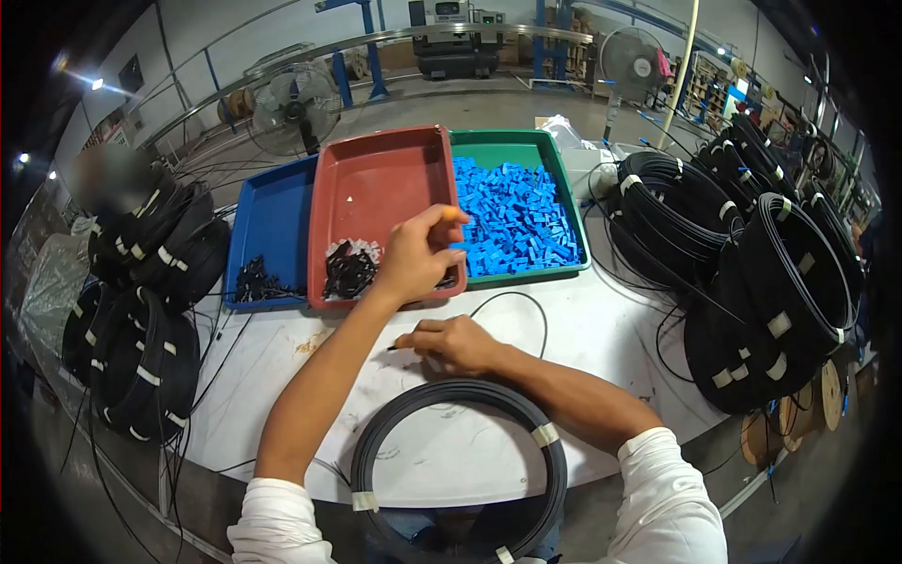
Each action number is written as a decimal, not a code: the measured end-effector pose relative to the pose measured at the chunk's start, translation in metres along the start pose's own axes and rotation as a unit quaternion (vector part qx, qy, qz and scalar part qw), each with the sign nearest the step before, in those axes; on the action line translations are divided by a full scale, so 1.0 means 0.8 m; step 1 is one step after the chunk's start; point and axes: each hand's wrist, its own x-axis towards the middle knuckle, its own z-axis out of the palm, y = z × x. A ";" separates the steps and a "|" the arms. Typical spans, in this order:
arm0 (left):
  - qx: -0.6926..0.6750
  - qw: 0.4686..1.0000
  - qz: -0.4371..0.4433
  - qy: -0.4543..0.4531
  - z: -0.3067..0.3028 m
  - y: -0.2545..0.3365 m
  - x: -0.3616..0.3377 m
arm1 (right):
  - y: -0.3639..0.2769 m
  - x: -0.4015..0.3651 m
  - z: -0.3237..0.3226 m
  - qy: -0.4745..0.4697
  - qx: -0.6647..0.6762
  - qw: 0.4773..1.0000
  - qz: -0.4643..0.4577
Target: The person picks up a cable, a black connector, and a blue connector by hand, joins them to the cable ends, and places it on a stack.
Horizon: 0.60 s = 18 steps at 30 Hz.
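Note:
My left hand [420, 252] is above the right edge of the red tray [381, 188], beside the blue connectors [517, 216] in the green tray [575, 226]. Its thumb and forefinger are apart with nothing visible between them; an orange cover sits on a fingertip. Lower down, my right hand [458, 344] is closed over the white table, gripping a thin black cable [546, 324] that loops up behind it. A short black end [393, 349] pokes out at its fingertips. In front of me lies a taped coil of black cable [369, 442], partly under my right forearm.
Small black parts [351, 273] and white pieces lie in the red tray's near end. A blue tray [272, 221] holds more black parts [263, 280]. Cable coils are stacked at left [146, 362] and right [785, 282]. Fans [296, 108] stand beyond the table.

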 end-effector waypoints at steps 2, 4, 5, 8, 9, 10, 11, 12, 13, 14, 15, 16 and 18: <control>-0.035 0.998 -0.048 0.008 -0.030 -0.016 -0.046 | -0.002 -0.001 -0.006 0.004 0.010 0.999 0.039; -0.038 0.998 -0.038 0.023 -0.054 -0.035 -0.088 | 0.001 0.003 -0.011 0.020 -0.005 0.999 0.040; -0.044 0.998 -0.016 0.045 -0.063 -0.046 -0.106 | 0.008 0.001 -0.007 0.033 0.005 0.998 0.059; -0.065 0.992 -0.010 0.104 -0.086 -0.072 -0.148 | -0.008 0.005 -0.019 0.038 0.004 0.996 0.079; -0.042 0.994 -0.010 0.104 -0.093 -0.076 -0.157 | -0.018 0.010 -0.024 0.037 -0.010 0.996 0.076; -0.019 0.995 -0.008 0.102 -0.098 -0.079 -0.163 | -0.021 0.013 -0.027 0.031 -0.011 0.997 0.076; -0.032 0.994 -0.010 0.101 -0.102 -0.082 -0.168 | -0.022 0.015 -0.029 0.037 0.018 0.994 0.099; -0.037 0.994 -0.013 0.104 -0.103 -0.086 -0.169 | -0.024 0.018 -0.032 0.042 0.048 0.990 0.124; -0.061 0.992 -0.011 0.110 -0.104 -0.089 -0.168 | -0.027 0.025 -0.034 0.049 0.088 0.987 0.125; -0.084 0.990 -0.007 0.115 -0.106 -0.091 -0.168 | -0.032 0.029 -0.044 0.034 0.083 0.986 0.138; -0.073 0.991 -0.018 0.110 -0.109 -0.088 -0.169 | -0.041 0.038 -0.052 0.005 0.051 0.989 0.137; -0.075 0.991 -0.014 0.114 -0.110 -0.088 -0.167 | -0.047 0.047 -0.061 -0.024 0.018 0.991 0.134; -0.100 0.989 -0.035 0.107 -0.105 -0.088 -0.172 | -0.058 0.064 -0.069 -0.020 0.033 0.991 0.125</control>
